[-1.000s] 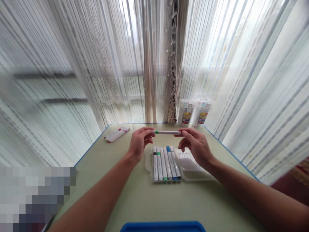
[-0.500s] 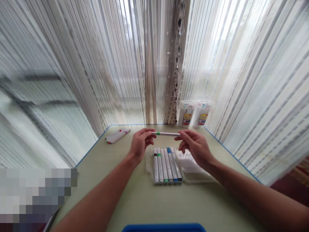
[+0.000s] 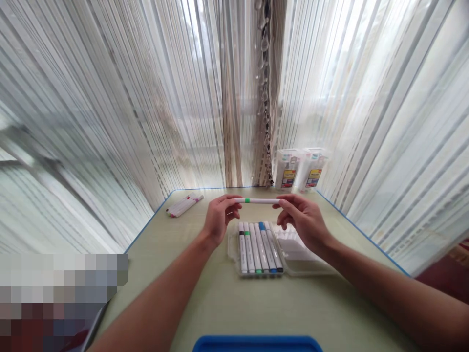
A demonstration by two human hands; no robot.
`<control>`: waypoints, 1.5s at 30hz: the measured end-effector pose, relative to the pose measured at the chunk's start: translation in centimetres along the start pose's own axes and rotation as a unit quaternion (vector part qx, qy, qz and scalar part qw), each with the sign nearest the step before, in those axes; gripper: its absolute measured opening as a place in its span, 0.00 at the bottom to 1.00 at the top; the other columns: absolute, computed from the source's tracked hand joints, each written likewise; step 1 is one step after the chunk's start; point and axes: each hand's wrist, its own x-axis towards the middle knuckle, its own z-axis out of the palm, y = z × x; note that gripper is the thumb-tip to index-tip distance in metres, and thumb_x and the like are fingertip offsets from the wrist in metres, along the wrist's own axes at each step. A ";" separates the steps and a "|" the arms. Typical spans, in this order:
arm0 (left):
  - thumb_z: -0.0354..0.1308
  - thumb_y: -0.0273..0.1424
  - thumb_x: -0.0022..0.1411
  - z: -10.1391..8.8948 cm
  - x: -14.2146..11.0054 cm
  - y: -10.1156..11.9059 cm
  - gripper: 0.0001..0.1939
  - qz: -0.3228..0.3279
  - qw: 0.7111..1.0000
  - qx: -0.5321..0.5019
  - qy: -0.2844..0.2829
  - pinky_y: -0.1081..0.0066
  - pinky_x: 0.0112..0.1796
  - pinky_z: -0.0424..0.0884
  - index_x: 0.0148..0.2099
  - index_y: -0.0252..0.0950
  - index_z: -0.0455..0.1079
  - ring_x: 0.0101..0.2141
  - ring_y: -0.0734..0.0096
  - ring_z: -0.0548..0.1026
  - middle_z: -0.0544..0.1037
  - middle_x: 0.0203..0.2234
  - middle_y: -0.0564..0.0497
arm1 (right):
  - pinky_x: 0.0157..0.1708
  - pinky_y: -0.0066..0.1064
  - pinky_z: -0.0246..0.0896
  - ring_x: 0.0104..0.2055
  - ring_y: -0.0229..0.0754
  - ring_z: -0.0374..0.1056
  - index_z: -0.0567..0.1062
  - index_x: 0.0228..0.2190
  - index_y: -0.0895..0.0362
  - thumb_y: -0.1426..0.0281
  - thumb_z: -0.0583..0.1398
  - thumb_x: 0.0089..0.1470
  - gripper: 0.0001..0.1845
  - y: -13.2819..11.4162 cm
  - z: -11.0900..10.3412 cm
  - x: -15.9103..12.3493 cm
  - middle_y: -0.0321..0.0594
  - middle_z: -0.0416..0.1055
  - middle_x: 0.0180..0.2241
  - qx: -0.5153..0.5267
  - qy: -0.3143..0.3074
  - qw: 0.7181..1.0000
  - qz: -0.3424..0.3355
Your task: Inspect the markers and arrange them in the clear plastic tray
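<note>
The table is pale green with a blue edge, set against sheer striped curtains that let daylight in; beads hang near the middle. Two clear boxes stand at the far right, loose pens lie far left, and a blue rim shows nearest. Beyond the open case of pens, a green-banded pen is held level, the left hand pinching the banded end, the right hand pinching the other.
</note>
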 end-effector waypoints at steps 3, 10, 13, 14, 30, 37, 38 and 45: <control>0.58 0.30 0.52 0.0 0.0 0.1 0.12 0.003 1.000 -0.012 -0.004 0.73 0.25 0.66 0.37 0.28 0.77 0.21 0.75 0.69 0.75 0.24 0.47 | 0.13 0.25 0.61 0.18 0.35 0.69 0.75 0.35 0.60 0.61 0.67 0.49 0.16 -0.2 0.1 -0.1 0.39 0.75 0.28 0.000 0.002 1.000 0.000; 0.62 0.31 0.52 0.0 0.0 -0.1 0.10 0.018 1.000 0.024 -0.002 0.74 0.25 0.65 0.37 0.30 0.77 0.20 0.79 0.67 0.74 0.24 0.50 | 0.13 0.26 0.60 0.18 0.36 0.69 0.76 0.35 0.59 0.61 0.68 0.47 0.16 -0.2 0.3 0.0 0.37 0.72 0.27 -0.004 0.004 1.000 -0.006; 0.64 0.32 0.52 0.0 0.1 -0.2 0.11 0.031 0.998 0.054 0.004 0.75 0.25 0.65 0.37 0.30 0.77 0.20 0.80 0.67 0.74 0.24 0.51 | 0.13 0.26 0.60 0.18 0.36 0.69 0.77 0.35 0.59 0.62 0.67 0.48 0.16 -0.2 0.3 -0.1 0.37 0.72 0.27 0.007 0.005 1.000 0.000; 0.64 0.32 0.53 0.0 0.1 -0.3 0.11 0.035 0.998 0.060 0.007 0.75 0.25 0.65 0.37 0.30 0.77 0.21 0.81 0.66 0.74 0.24 0.51 | 0.13 0.26 0.60 0.18 0.36 0.69 0.77 0.36 0.60 0.61 0.66 0.49 0.15 -0.3 0.3 -0.1 0.38 0.73 0.28 0.017 0.005 1.000 0.005; 0.64 0.33 0.53 0.2 0.0 0.0 0.12 0.032 0.998 0.048 0.020 0.75 0.25 0.65 0.37 0.30 0.78 0.21 0.80 0.66 0.74 0.25 0.49 | 0.13 0.25 0.61 0.18 0.35 0.70 0.77 0.34 0.60 0.56 0.66 0.49 0.19 0.0 0.0 0.2 0.46 0.79 0.34 -0.002 0.017 1.000 0.004; 0.61 0.34 0.55 0.0 0.1 -0.2 0.12 0.033 0.999 0.038 0.014 0.74 0.25 0.65 0.37 0.30 0.78 0.21 0.79 0.67 0.74 0.25 0.48 | 0.13 0.25 0.62 0.18 0.36 0.70 0.76 0.32 0.60 0.55 0.67 0.48 0.20 0.0 0.0 0.1 0.46 0.79 0.33 -0.015 0.026 1.000 -0.005; 0.61 0.34 0.55 0.0 0.1 -0.2 0.12 0.032 0.999 0.037 0.017 0.74 0.25 0.65 0.37 0.30 0.78 0.21 0.79 0.67 0.73 0.24 0.49 | 0.13 0.26 0.62 0.18 0.36 0.70 0.76 0.33 0.60 0.56 0.67 0.48 0.20 -0.1 0.0 0.0 0.46 0.79 0.33 -0.013 0.025 1.000 -0.005; 0.63 0.34 0.53 -0.1 0.1 -0.2 0.12 0.020 0.999 0.033 0.018 0.73 0.25 0.64 0.37 0.30 0.77 0.21 0.78 0.66 0.70 0.21 0.52 | 0.14 0.27 0.63 0.18 0.36 0.70 0.76 0.36 0.59 0.57 0.68 0.48 0.19 -0.2 0.1 0.0 0.44 0.78 0.33 -0.006 0.020 1.000 -0.006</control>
